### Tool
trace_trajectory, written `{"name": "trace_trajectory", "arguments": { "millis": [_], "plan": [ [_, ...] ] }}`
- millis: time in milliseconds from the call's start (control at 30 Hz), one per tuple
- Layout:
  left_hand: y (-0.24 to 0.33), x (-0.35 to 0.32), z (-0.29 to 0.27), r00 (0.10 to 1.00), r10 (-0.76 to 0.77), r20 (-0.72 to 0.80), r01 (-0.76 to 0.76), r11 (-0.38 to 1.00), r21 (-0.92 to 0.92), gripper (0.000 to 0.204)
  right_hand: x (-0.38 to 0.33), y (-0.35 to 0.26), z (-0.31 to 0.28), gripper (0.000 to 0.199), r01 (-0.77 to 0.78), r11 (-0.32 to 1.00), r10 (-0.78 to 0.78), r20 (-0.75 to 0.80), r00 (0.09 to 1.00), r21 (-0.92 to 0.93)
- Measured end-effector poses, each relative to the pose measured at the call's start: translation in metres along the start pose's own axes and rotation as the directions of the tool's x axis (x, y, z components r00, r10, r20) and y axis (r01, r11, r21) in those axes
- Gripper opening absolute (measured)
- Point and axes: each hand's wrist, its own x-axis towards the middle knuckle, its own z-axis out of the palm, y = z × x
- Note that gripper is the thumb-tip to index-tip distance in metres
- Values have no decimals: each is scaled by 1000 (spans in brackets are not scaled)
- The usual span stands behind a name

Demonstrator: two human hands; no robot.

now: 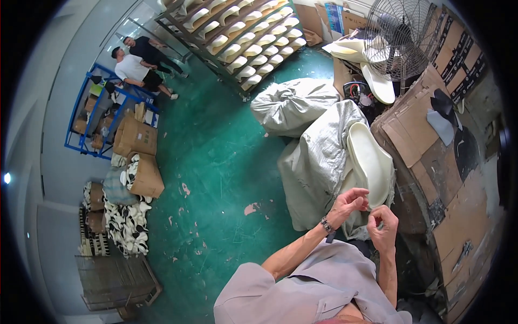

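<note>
The person's left hand and right hand are raised close together over the near end of a pale shell. Their fingers are curled toward each other, with a narrow gap between them. Whether either one pinches something small, or touches the shell, cannot be told from this angle. The shell lies lengthwise on the right side of the big grey sack, next to the bench.

The step in hand looks like fine fingertip work done in front of the body, or a pause between grips; neither hand clearly carries the shell. The next move, as far as can be judged, calls for the hands to part and take the shell by its two long edges, lightly, since it looks thin-walled and could bend.

Counted: two hands, one watch on the left wrist, and two sacks, the smaller one lying beyond the big one. There is one fan, one rack with many shells, too many to count surely, and one blue shelf. Two large cartons stand near it, and two other people are in the background.
</note>
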Motion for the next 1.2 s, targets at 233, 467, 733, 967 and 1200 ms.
{"name": "trace_trajectory", "arguments": {
  "millis": [233,467,733,967,1200],
  "plan": [
    [-38,36,48,977,6,-212,17,994,108,44,43,56,-71,15,71,994,-57,151,987,-88],
    [-58,89,115,963,11,-268,37,984,175,39,64,127,-167,12,34,953,56,284,957,-302],
    [-49,127,156,937,167,-308,-57,940,336,36,114,119,-263,6,-64,991,70,44,997,-116],
    [6,122,191,912,327,-248,-188,870,455,27,133,48,-308,17,172,980,-194,-269,943,-103],
    [157,66,260,107,945,309,-722,-140,677,11,100,-73,-341,38,471,819,-573,-445,688,-327]
  ]
}}
